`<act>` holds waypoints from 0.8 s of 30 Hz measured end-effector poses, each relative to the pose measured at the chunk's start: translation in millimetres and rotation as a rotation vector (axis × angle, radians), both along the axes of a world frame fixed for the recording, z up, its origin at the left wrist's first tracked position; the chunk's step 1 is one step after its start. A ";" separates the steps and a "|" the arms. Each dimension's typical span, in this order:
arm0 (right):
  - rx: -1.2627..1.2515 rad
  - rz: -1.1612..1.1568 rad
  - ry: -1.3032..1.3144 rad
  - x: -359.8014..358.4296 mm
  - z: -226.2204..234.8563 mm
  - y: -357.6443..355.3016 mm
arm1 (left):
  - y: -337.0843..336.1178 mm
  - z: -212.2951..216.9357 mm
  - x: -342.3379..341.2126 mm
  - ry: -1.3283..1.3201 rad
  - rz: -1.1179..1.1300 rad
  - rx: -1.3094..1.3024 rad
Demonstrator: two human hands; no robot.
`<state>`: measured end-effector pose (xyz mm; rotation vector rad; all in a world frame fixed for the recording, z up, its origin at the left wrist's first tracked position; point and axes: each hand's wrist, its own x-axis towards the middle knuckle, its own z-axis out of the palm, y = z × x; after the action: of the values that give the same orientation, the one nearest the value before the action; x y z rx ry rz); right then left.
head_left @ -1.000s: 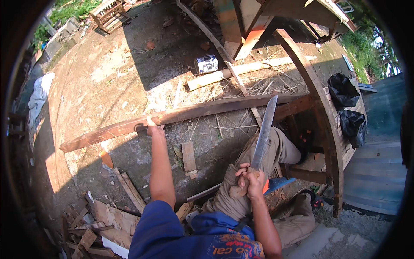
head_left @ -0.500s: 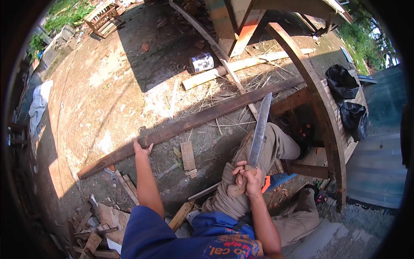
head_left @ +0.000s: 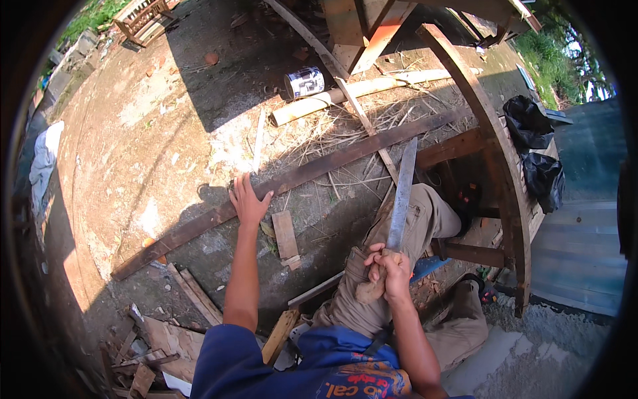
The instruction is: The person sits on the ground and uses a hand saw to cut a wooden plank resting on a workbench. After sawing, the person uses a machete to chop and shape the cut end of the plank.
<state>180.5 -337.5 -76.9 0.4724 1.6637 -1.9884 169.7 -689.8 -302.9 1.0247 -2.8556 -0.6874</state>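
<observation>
A long dark wooden plank (head_left: 319,167) lies slantwise on the ground in front of me, from lower left to upper right. My left hand (head_left: 248,201) rests across it left of the middle, fingers spread and thumb apart. In my right hand (head_left: 391,271) is a machete (head_left: 403,199), its blade pointing up and away past my right knee. The fingers wrap round its pale wooden handle (head_left: 367,291). A short pale board (head_left: 286,235) lies on the near side of the plank, right of my left hand.
Beyond the plank are a pale bamboo pole (head_left: 312,106), dry stalks and a metal can (head_left: 305,83). A curved wooden frame (head_left: 495,146) rises at my right, beside black plastic bags (head_left: 527,123). Scrap wood (head_left: 169,342) piles up at the lower left. A blue saw blade (head_left: 428,266) lies beside my leg.
My left hand has moved up and to the right along the plank, and its fingers have opened out flat. My right hand keeps the machete almost in the same place.
</observation>
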 end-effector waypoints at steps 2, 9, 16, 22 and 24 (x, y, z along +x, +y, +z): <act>0.004 0.001 -0.016 -4.1 -2.6 -7.1 | 5.1 2.8 -5.9 -0.151 -0.241 -0.033; 0.049 0.042 -0.016 -7.4 -3.1 -14.9 | 11.8 -39.0 -6.2 -0.223 -0.230 -0.039; -0.090 -0.043 -0.021 -3.8 -9.4 -11.1 | 15.3 -13.4 -14.2 0.175 -0.112 0.199; -0.243 -0.222 0.122 8.0 49.4 38.0 | 98.9 66.9 -46.5 0.628 -0.112 0.426; -0.224 -0.322 0.341 28.5 79.7 63.8 | 141.0 99.1 -53.8 0.685 -0.141 0.565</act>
<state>209.1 -273.8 2.7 0.3496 1.6040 -2.5795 115.9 -548.8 -203.8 0.4580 -2.1753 -1.5546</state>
